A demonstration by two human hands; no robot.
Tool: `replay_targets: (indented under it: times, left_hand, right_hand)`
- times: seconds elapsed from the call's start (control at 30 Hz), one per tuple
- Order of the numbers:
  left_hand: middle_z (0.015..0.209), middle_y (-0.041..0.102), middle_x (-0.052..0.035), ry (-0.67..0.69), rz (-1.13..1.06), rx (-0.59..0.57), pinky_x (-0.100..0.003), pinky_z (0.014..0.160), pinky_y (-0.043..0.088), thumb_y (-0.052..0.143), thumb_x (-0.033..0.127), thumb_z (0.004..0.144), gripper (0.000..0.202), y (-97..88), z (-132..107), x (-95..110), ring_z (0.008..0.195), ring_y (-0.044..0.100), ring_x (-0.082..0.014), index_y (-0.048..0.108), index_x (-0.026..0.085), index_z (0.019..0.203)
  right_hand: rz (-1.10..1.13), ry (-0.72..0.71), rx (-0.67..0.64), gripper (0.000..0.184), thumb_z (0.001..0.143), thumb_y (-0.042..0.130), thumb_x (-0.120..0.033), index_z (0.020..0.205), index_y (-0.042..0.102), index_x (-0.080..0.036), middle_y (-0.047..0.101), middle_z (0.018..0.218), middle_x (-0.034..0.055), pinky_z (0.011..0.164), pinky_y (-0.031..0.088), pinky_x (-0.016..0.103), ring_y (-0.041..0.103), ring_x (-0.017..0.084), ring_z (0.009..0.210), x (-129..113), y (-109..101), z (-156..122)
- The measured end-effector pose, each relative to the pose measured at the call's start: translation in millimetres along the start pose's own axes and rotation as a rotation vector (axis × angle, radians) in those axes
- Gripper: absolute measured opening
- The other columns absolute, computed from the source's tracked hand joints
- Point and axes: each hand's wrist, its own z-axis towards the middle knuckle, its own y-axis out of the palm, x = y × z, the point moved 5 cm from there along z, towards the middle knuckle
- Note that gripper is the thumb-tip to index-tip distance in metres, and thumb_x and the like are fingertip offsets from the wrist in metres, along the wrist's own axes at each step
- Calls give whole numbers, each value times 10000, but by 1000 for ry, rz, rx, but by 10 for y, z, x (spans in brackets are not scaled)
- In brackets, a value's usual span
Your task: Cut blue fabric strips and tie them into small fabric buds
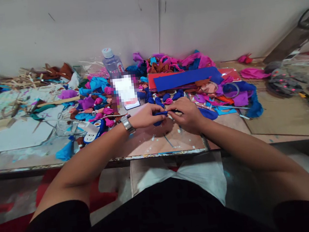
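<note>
My left hand (147, 116), with a metal watch (128, 124) on its wrist, pinches a piece of blue crepe paper (159, 123) just above the table's front part. My right hand (187, 115) meets it from the other side, thumb and fingers closed at the end of the same blue piece. Fingers hide part of the piece. Another blue flap (209, 113) shows beside my right hand; whether it joins the held piece I cannot tell. Just beyond my hands lie several blue twisted bundles (155, 100) and a pink one (167, 101).
A phone with a blurred screen (126, 91) leans before a plastic bottle (113, 63). Coloured paper scraps (97, 84) surround it. A blue power strip (93, 132) with cables lies left. Flat blue sheets (186, 78), tape rolls (230, 90) and a dark netted bundle (285, 83) lie right.
</note>
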Motion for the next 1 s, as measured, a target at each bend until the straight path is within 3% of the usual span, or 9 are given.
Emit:
replay_targets:
  times: [0.27,0.4,0.6,0.77,1.0]
  left_hand:
    - [951,847,-130,-172,-353,-120,-267,792,658,818,359,907,254,14,-2,-81,816,810,-176,823,115,979]
    - [962,851,-147,-219,-428,-125,-286,771,669,850,402,901,328,-3,-4,-89,821,819,-197,826,109,1044]
    - [926,843,-113,-39,-66,-48,-238,688,585,698,371,1006,290,-72,31,-58,718,752,-142,838,121,1052]
    - [934,844,-69,72,276,25,-253,721,536,627,407,1040,339,-81,13,-18,781,754,-164,842,155,1115]
    - [866,834,-42,139,392,71,-242,661,473,601,440,1059,367,-49,-13,59,710,715,-143,851,174,1023]
  right_hand:
    - [27,-71,33,148,1046,701,-292,1135,818,-281,865,1043,42,937,519,445,776,261,1012,-20,-11,-8]
    - [37,-17,33,146,1028,710,-295,1115,827,-289,862,1022,45,921,523,445,776,259,985,13,-15,-4]
    - [92,41,70,134,1002,719,-279,1075,832,-277,862,1005,47,899,544,440,783,258,958,30,-18,-8]
    - [145,169,78,116,967,738,-274,1015,843,-275,863,976,42,880,569,430,788,258,934,79,-5,-20]
    - [156,165,61,84,958,769,-329,946,831,-274,860,942,35,881,556,435,787,260,914,63,-12,-7]
